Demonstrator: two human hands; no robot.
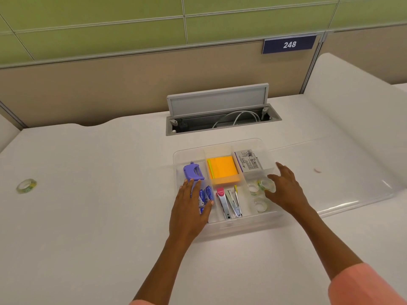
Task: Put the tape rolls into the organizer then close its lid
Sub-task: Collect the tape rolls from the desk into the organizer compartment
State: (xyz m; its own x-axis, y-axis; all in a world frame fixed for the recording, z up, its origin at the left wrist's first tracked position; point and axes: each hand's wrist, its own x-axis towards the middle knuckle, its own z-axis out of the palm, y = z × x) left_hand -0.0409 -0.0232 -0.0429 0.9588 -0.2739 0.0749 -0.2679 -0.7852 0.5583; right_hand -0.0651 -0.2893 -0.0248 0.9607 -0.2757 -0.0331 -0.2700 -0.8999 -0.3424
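— Both hands were over the clear organizer [222, 225] when I looked. Left hand [190, 213] lay flat, fingers together, on the front-left compartment, resting on the blue packets [206, 194] just below the purple tool [193, 171].

— And the other one?

— Right hand [286, 192] hovered with fingers spread loosely over the right-hand compartment, fingertips at a tape roll [267, 185] there. Whether it was pinching that roll or only touching it, I could not tell.

— So the tape was already inside?

— Some of it. Two more clear rolls sat in that same compartment, one beside the fingertips [253, 188] and one nearer the front [261, 205]. Staplers [230, 203] lay in the middle front section, orange sticky notes [222, 169] behind them, a small labelled box [248, 161] at the back right.

— Anything left out?

— One tape roll [26, 186] lay on the white bench [99, 216], well apart to the left. The organizer's lid [343, 179] lay open on the bench to the right, touching the organizer.

— Further back?

— An open cable hatch [218, 111] with white cords, then the partition wall with a blue sign [289, 44] reading 248.
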